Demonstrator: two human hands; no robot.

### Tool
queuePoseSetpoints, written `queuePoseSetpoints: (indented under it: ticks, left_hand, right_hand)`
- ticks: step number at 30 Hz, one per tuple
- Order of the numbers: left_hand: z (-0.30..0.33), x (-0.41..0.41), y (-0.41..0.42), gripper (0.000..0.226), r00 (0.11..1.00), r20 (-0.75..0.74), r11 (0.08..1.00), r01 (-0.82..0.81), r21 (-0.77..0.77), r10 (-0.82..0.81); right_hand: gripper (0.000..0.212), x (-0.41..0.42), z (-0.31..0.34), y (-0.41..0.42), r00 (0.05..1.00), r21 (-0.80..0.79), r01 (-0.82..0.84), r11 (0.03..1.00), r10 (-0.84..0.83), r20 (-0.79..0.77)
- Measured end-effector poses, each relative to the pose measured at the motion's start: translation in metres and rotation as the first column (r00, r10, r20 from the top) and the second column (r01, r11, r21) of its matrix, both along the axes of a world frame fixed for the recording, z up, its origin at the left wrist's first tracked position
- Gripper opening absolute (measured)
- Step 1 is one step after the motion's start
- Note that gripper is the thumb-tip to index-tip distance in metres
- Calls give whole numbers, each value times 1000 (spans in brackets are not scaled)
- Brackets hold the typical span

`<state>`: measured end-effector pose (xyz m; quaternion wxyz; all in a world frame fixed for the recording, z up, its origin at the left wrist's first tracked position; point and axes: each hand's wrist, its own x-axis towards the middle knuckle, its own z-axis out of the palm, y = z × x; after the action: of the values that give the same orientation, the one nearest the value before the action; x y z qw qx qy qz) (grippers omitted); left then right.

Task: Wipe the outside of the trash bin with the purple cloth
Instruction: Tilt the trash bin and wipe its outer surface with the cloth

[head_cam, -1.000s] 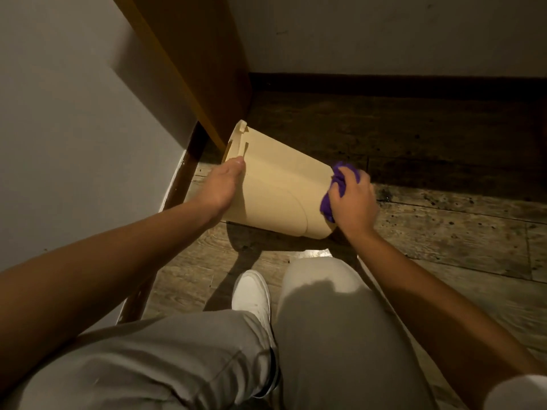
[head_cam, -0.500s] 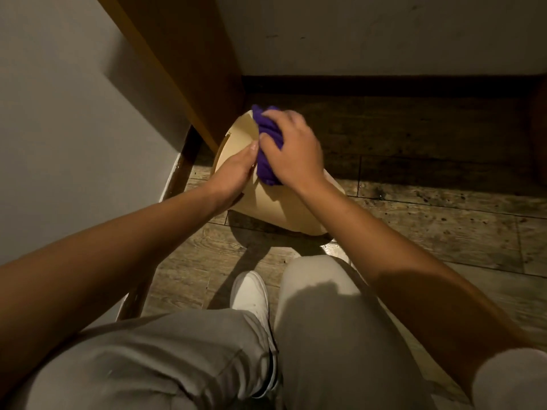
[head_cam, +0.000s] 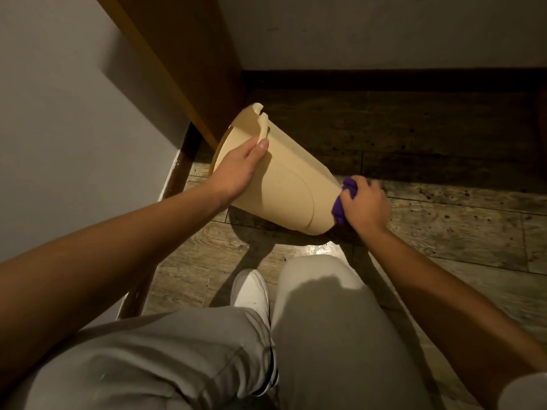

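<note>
Gripped in the right hand [head_cam: 366, 204]: purple cloth [head_cam: 343, 200], bunched into a wad, fingers curled tight around it, pressed against the narrow bottom end of the trash bin [head_cam: 284, 184].

Left hand [head_cam: 239, 170]: laid on the bin's upper side near the rim, fingers spread over the wall and thumb up by the notched edge, steadying it rather than closing round it.

Trash bin: cream plastic, tapered, tipped on its side with the open mouth toward the far left and the base toward the near right, lower edge just above or on the wooden floor [head_cam: 444, 220]; contact unclear in shadow.

Surroundings: brown wooden panel [head_cam: 189, 60] behind the bin's mouth; grey wall [head_cam: 59, 113] at left; white shoe [head_cam: 251, 291] and light trousers [head_cam: 322, 327] near, below the bin.
</note>
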<state>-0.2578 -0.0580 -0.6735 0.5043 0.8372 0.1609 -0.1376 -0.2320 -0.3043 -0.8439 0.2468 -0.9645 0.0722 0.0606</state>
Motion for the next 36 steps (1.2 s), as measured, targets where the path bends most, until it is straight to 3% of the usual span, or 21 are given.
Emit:
queuePoseSetpoints:
  ticks: [4, 7, 10, 12, 16, 20, 24, 26, 29, 31, 34, 36]
  left_hand:
    - [-1, 7, -1, 51, 999, 42, 998, 34, 45, -36]
    - [2, 16, -1, 54, 1000, 14, 1000, -3, 12, 2]
    - [2, 26, -1, 56, 998, 3, 997, -68, -42, 68]
    - [1, 31, 2, 58, 996, 2, 996, -93, -10, 93]
    - [0, 39, 18, 52, 983, -5, 982, -185, -25, 185]
    - [-9, 39, 34, 61, 977, -39, 974, -211, -87, 209]
    - [1, 47, 54, 78, 997, -68, 978, -37, -208, 23]
    - [2, 34, 65, 82, 978, -144, 981, 133, -144, -154]
    - [0, 7, 63, 68, 901, -304, 926, 359, 120, -310]
    - [8, 8, 59, 52, 896, -306, 901, 388, 193, -321]
    - [28, 25, 58, 35, 969, -132, 968, 225, 113, -210]
    - [31, 28, 62, 20, 982, -109, 987, 158, 29, -154]
  right_hand:
    - [44, 14, 33, 3, 992, 187, 32, 982, -55, 115]
    - [48, 24, 79, 37, 950, 345, -146, 927, 34, 311]
    - [49, 15, 102, 77, 864, 271, -342, 900, 187, 467]
    - [49, 1, 91, 86, 832, 170, -380, 909, 256, 492]
    - [44, -13, 33, 48, 936, 128, -194, 973, 144, 321]
    - [48, -18, -13, -3, 991, -5, -54, 999, 54, 125]
    - [47, -15, -18, -18, 993, 121, 120, 985, -121, 4]
    - [47, -10, -14, -14, 990, 172, 136, 976, -127, -64]
    - [46, -4, -6, -4, 992, 252, 52, 966, -21, -125]
    - [48, -4, 0, 3, 994, 304, 64, 950, -32, -108]
    - [44, -4, 9, 10, 994, 334, 95, 938, -72, -81]
    - [43, -2, 15, 14, 994, 346, 82, 935, -53, -93]
